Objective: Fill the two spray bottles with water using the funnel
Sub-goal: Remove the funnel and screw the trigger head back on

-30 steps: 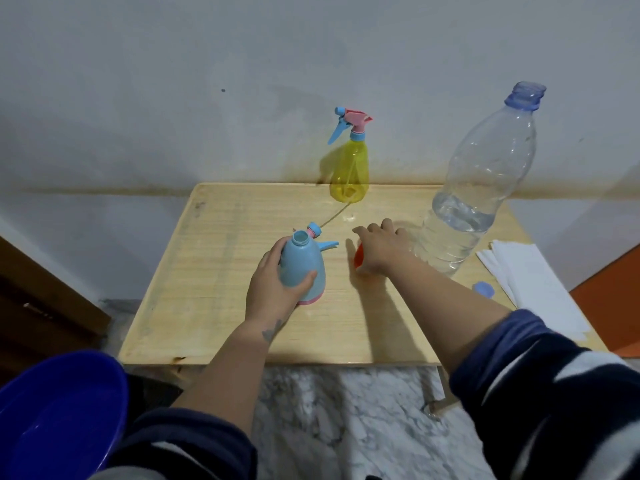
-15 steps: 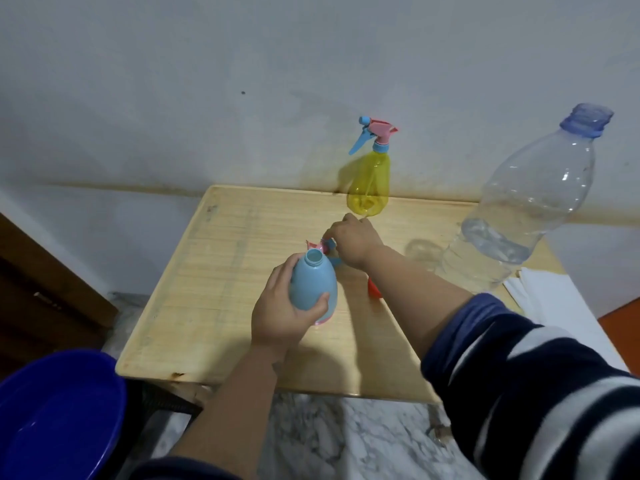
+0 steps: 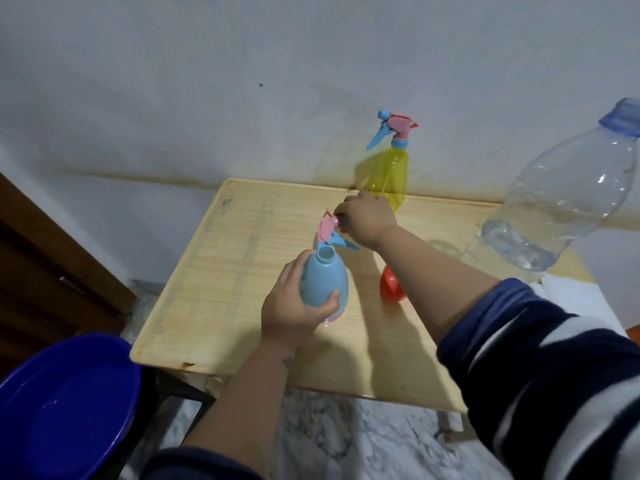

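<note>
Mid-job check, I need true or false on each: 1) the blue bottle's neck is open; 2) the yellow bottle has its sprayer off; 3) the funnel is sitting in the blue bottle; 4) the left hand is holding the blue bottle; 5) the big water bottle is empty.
1) True. The blue bottle has an open neck; its spray head is off, gripped by the right hand.
2) False. The yellow bottle at the back of the table has its sprayer on.
3) False. The red funnel rests on the table beside the blue bottle.
4) True. The left hand grips its body.
5) False. The large clear bottle holds some water.
</note>
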`<move>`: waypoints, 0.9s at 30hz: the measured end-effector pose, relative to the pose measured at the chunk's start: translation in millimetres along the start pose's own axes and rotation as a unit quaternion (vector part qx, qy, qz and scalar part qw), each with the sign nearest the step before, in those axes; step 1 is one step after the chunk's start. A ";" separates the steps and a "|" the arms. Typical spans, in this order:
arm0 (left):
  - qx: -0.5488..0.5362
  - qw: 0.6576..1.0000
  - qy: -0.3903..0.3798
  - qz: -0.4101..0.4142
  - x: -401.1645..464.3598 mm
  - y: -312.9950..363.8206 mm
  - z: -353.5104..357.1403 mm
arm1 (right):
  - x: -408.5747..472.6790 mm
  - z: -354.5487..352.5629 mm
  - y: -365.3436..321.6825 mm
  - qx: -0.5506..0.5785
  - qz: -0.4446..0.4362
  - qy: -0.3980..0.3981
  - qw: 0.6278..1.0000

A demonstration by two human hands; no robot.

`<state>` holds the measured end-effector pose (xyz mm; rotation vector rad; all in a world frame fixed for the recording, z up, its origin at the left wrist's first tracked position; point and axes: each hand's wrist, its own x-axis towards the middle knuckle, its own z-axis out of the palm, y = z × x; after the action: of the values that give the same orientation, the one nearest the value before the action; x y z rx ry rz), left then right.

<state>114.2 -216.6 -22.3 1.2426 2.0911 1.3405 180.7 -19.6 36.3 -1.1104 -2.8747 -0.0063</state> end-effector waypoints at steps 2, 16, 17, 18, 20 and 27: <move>-0.002 1.000 -0.014 -0.006 -1.3 2.1 -1.5 | -3.0 -24.3 1.0 0.040 0.021 0.038 0.998; -0.009 0.994 -0.093 -0.051 8.6 12.5 -11.7 | -67.7 -155.9 -28.4 0.520 0.096 0.211 0.822; -0.007 0.994 -0.098 -0.052 9.1 13.2 -12.0 | -69.3 -155.4 -32.1 0.533 0.095 0.213 0.813; -0.003 0.993 -0.102 -0.052 9.4 13.9 -12.6 | -70.8 -155.1 -36.0 0.547 0.094 0.215 0.804; 0.000 0.993 -0.105 -0.053 9.3 14.8 -13.8 | -72.5 -152.7 -44.7 0.565 0.095 0.223 0.789; -0.007 0.993 -0.105 -0.049 8.8 15.3 -14.3 | -70.0 -126.6 -61.8 0.558 0.103 0.214 0.795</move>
<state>106.9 -214.6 -0.8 1.2026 1.9660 1.1272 197.8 -115.6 159.7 -0.9146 -1.7488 1.1128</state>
